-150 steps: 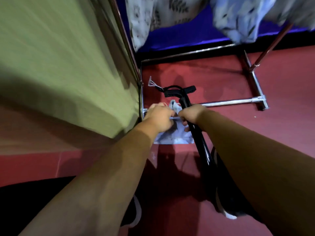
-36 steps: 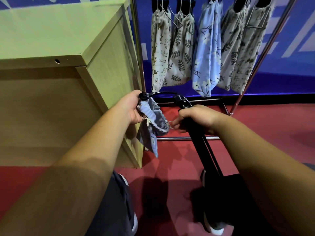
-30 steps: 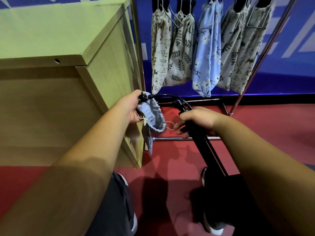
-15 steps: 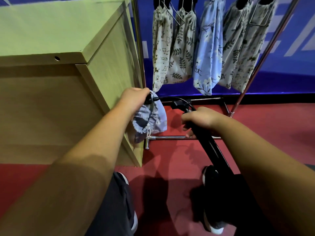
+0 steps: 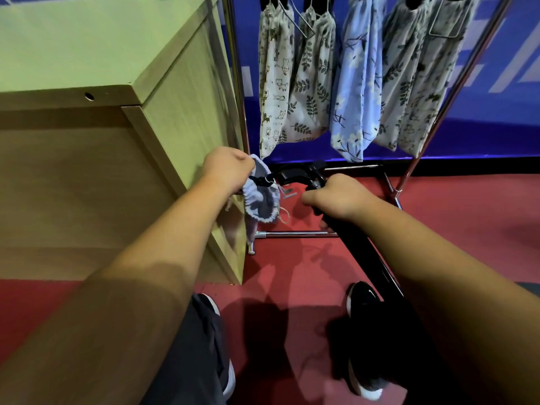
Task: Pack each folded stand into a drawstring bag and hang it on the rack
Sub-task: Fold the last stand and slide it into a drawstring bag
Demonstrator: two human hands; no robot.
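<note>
The left hand (image 5: 226, 168) pinches the bunched blue bag (image 5: 261, 200) in its fingers, just left of the far head of the black stand (image 5: 365, 258). The right hand (image 5: 336, 197) curls round the shaft, whose long axis runs from near right to far left, toward the bag.

Red floor with cabinet and rack

A red floor (image 5: 292, 267) is shown, on which a light wooden cabinet (image 5: 181, 118) is stood at the left. Just beside it, the rack (image 5: 295, 234) is set on its metal base bars. A black shoe (image 5: 363, 305) and a second shoe (image 5: 229, 378) are planted nearer the camera
</note>
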